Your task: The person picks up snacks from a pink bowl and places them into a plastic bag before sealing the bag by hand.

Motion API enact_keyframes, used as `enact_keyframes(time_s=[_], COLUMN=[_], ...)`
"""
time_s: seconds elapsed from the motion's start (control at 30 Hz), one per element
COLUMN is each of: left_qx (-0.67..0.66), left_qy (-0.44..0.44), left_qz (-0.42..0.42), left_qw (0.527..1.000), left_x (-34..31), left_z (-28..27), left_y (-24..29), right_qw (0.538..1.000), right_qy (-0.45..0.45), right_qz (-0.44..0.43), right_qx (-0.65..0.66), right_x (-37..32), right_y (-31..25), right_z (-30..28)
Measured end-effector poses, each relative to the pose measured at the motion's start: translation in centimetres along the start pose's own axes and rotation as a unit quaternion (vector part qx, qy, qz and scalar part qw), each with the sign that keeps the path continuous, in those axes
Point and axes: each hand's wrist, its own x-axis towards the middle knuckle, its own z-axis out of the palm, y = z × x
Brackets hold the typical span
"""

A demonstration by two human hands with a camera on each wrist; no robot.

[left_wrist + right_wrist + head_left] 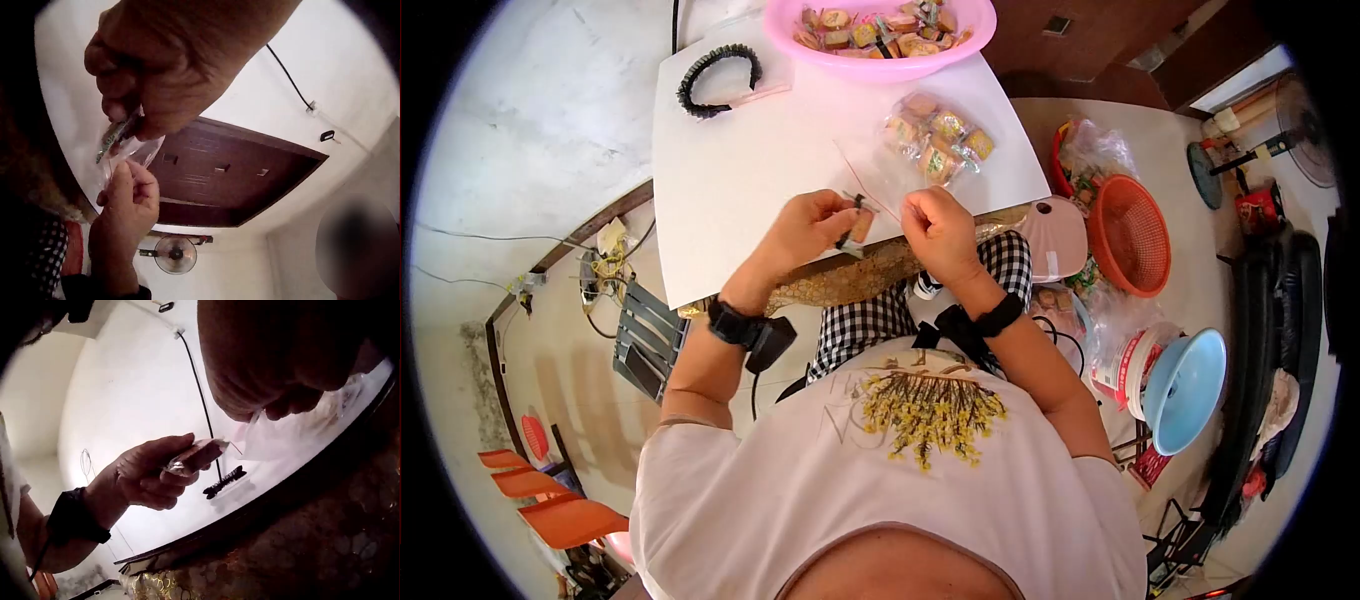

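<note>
The left hand grips a small wrapped packet near the table's front edge; in the right wrist view the packet lies between thumb and fingers. Close beside it, the right hand has curled fingers pinching the edge of a clear plastic bag, which also shows between the hands in the left wrist view. A thin reddish strip runs along the bag. Behind the right hand lies a clear bag of wrapped pieces on the white table.
A pink basin of wrapped pieces stands at the table's back. A black ruffled headband lies back left. Right of the table are an orange basket, a pinkish stool and a blue basin.
</note>
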Motion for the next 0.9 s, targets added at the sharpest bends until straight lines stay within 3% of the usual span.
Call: enact_keyframes(time_s=[0.1, 0.23, 0.43, 0.53, 0.63, 0.73, 0.83, 0.9], left_qx=[-0.019, -0.126, -0.235, -0.399, -0.511, -0.307, -0.278, -0.262], left_qy=[-0.012, -0.009, -0.008, -0.014, -0.089, -0.057, -0.039, -0.054], left_qz=[-0.026, -0.083, -0.047, 0.005, 0.044, 0.084, 0.060, 0.087], left_qw=[0.999, 0.989, 0.971, 0.917, 0.854, 0.946, 0.958, 0.960], left_x=[0.5, 3.6, 8.3, 11.2, 11.7, 9.7, 7.8, 7.5], left_z=[1.4, 2.3, 4.6, 6.0, 6.8, 6.2, 6.1, 5.8], left_y=[1.9, 1.3, 1.1, -0.1, -0.3, -0.8, -0.4, -1.0], right_qw=[0.998, 0.997, 0.997, 0.997, 0.997, 0.997, 0.998, 0.998], right_qy=[0.018, 0.013, 0.017, 0.015, 0.008, -0.005, -0.011, -0.001], right_qz=[-0.051, -0.049, -0.059, -0.064, -0.066, -0.056, -0.045, -0.053], right_qx=[-0.041, -0.054, -0.052, -0.048, -0.050, -0.047, -0.045, -0.040], right_x=[0.0, 0.0, 0.3, 0.3, 0.2, -0.1, -0.1, 0.0], right_y=[-1.4, -2.1, -2.6, -2.5, -2.0, -1.8, -2.0, -2.0], right_z=[-0.6, -1.3, -1.3, -1.1, -1.1, -1.3, -1.4, -1.3])
